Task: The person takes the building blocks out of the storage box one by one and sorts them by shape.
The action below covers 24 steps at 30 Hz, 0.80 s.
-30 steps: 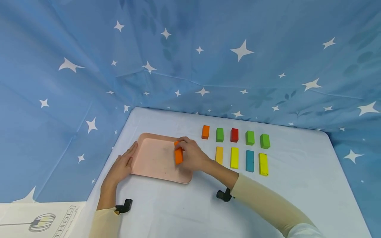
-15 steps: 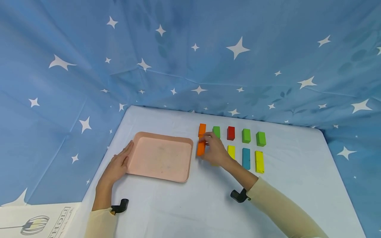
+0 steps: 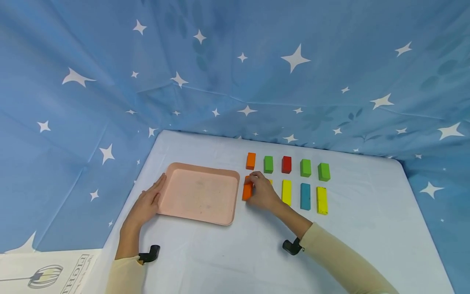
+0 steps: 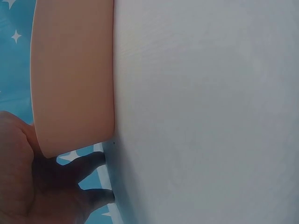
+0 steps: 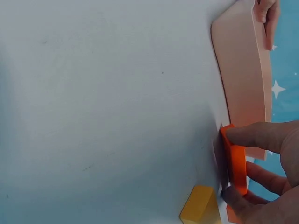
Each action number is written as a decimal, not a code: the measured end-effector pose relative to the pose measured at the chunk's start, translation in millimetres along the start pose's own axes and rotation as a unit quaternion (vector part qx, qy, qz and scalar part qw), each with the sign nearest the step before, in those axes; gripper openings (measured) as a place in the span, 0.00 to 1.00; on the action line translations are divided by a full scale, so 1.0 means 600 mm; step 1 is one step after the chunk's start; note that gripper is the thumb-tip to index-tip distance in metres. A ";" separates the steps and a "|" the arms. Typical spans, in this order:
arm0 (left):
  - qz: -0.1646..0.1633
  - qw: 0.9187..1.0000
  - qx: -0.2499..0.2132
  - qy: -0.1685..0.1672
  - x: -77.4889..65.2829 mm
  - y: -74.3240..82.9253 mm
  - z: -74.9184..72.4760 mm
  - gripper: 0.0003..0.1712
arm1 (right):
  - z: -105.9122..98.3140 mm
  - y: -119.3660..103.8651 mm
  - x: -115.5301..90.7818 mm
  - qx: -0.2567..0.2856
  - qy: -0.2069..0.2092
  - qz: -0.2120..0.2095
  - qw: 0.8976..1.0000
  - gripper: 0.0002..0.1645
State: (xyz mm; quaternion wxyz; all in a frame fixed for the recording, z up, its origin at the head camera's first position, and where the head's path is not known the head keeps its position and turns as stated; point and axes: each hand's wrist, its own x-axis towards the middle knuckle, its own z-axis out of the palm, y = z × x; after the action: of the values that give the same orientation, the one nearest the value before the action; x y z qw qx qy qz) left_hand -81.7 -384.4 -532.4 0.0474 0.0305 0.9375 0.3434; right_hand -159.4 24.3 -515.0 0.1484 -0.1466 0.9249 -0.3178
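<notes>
My right hand (image 3: pixel 265 194) pinches an orange block (image 3: pixel 247 192) between the pink tray (image 3: pixel 200 196) and the near row of blocks. In the right wrist view, fingers and thumb hold the orange block (image 5: pixel 239 168) near its ends, with a shadow beside it; I cannot tell whether it touches the table. A golden-yellow block (image 5: pixel 198 203) lies close by, mostly hidden by the hand in the head view. My left hand (image 3: pixel 145 206) rests against the tray's left edge, fingers extended. The left wrist view shows it at the tray's wall (image 4: pixel 74 70).
A far row has an orange block (image 3: pixel 251 161), a green block (image 3: pixel 268 164), a red block (image 3: pixel 287 164) and two more green ones. Nearer lie a yellow block (image 3: pixel 287 192), a blue block (image 3: pixel 305 196) and another yellow block (image 3: pixel 322 200). A starred blue curtain (image 3: pixel 227 81) borders the white table.
My right hand has carried the orange block from over the tray rightward, then slightly toward me, to the left end of the near row. The left hand stays at the tray.
</notes>
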 end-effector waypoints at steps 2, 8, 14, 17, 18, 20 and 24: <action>0.001 1.000 0.002 0.001 0.000 0.000 -0.001 0.38 | 0.002 -0.001 -0.001 -0.002 -0.001 0.000 1.000 0.32; 0.000 1.000 0.004 -0.004 0.001 -0.002 -0.003 0.38 | 0.005 -0.001 0.000 -0.007 0.004 0.002 1.000 0.34; -0.013 1.000 -0.005 -0.008 0.000 -0.003 0.000 0.38 | 0.011 0.003 0.002 -0.027 0.010 -0.002 1.000 0.35; -0.012 1.000 -0.004 -0.008 0.000 -0.003 0.002 0.38 | 0.015 0.006 0.003 -0.035 0.015 -0.003 0.999 0.34; -0.011 1.000 -0.002 -0.008 0.001 -0.003 0.003 0.38 | 0.016 0.007 0.003 -0.037 0.017 -0.002 0.999 0.34; -0.005 1.000 0.002 -0.008 0.005 -0.003 0.004 0.38 | 0.018 0.009 0.003 -0.038 0.019 0.000 0.999 0.34; 0.000 1.000 0.000 -0.008 0.013 -0.003 0.005 0.37 | 0.018 0.010 0.000 -0.040 0.017 0.006 0.999 0.34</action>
State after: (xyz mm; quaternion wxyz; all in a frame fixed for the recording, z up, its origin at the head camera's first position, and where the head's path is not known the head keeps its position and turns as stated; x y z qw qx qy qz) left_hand -89.3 -382.9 -536.3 0.0548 0.0332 0.9370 0.3434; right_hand -156.7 23.2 -527.1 0.1287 -0.1416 0.9402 -0.2817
